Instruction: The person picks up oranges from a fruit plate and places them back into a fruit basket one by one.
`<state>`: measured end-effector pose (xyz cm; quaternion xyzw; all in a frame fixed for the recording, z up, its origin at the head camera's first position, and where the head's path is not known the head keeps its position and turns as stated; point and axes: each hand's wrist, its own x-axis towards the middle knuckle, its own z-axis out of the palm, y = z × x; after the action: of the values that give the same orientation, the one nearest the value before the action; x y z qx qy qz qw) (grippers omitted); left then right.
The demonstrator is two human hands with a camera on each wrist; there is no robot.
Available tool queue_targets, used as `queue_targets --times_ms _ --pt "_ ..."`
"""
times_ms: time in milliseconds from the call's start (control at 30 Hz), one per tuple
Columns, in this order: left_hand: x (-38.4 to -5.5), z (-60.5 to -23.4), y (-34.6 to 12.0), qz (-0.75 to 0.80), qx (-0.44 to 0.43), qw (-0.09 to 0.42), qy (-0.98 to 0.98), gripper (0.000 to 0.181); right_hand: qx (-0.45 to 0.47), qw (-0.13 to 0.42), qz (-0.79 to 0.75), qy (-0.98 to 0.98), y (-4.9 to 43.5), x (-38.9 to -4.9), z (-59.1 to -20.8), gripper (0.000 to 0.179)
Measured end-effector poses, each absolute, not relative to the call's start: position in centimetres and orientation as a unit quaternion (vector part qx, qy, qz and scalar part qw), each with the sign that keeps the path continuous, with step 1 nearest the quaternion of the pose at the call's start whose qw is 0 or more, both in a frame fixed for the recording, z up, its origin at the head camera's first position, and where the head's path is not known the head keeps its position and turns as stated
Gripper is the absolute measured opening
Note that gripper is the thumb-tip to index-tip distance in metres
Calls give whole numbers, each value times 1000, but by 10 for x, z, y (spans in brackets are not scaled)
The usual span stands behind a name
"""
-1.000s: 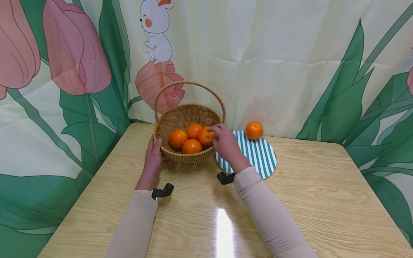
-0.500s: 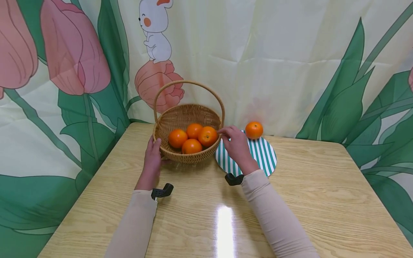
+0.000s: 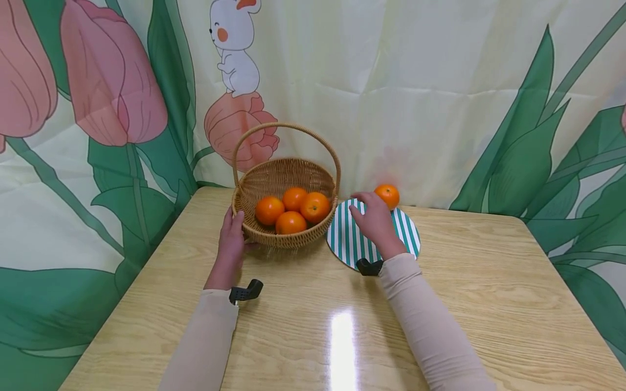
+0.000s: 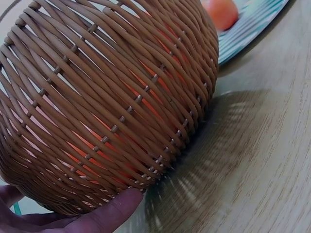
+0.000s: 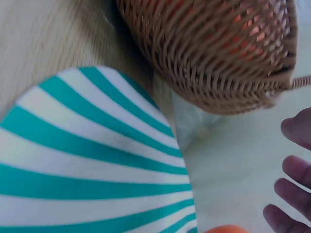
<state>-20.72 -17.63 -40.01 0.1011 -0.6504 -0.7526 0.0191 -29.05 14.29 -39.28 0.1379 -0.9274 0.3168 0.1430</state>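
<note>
A wicker basket (image 3: 288,169) with a tall hoop handle stands tilted toward me at the back of the table, with several oranges (image 3: 290,222) inside. My left hand (image 3: 231,239) grips its left side, thumb at the rim and fingers beneath; the left wrist view shows fingers (image 4: 104,213) against the woven wall. Over a green-and-white striped round mat (image 3: 344,239), right of the basket, my right hand (image 3: 375,220) hangs with fingers loosely spread and nothing in them. One more orange (image 3: 387,195) sits at the mat's back edge, just beyond that hand and partly hidden by it.
The wooden table (image 3: 293,336) spreads toward me and to the right. A printed curtain (image 3: 415,108) hangs right behind the basket and the mat. Each wrist carries a black camera mount (image 3: 246,291).
My right hand has let go of an orange inside the basket and moved right, out over the striped mat toward the lone orange. The left hand stays on the basket.
</note>
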Motion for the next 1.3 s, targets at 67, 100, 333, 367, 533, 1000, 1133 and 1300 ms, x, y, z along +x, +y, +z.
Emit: queue_targets --times_ms 67,100,333,367,533,1000,1133,1300 --pt "-207 -401 -177 -754 101 20 -649 63 125 128 317 -931 146 -294 -394 36" --pt "-209 -404 -177 -753 101 22 -650 63 121 123 317 -933 147 -296 -394 38" --pt "-205 -397 -174 -749 108 20 -654 63 101 91 304 -943 160 -308 -394 46" --pt "-205 -397 -173 -748 109 20 -654 63 100 88 304 -943 162 -310 -394 47" --pt "-206 -399 -173 -746 107 21 -657 63 82 76 299 -948 170 -319 -396 52" --pt "-216 -414 -178 -752 115 26 -649 60 56 90 280 -954 184 -335 -399 50" --pt "-219 -421 -179 -746 121 31 -655 60 54 91 266 -958 188 -341 -400 50" --pt "-220 -424 -179 -743 123 34 -657 59 47 80 281 -955 192 -348 -401 52"
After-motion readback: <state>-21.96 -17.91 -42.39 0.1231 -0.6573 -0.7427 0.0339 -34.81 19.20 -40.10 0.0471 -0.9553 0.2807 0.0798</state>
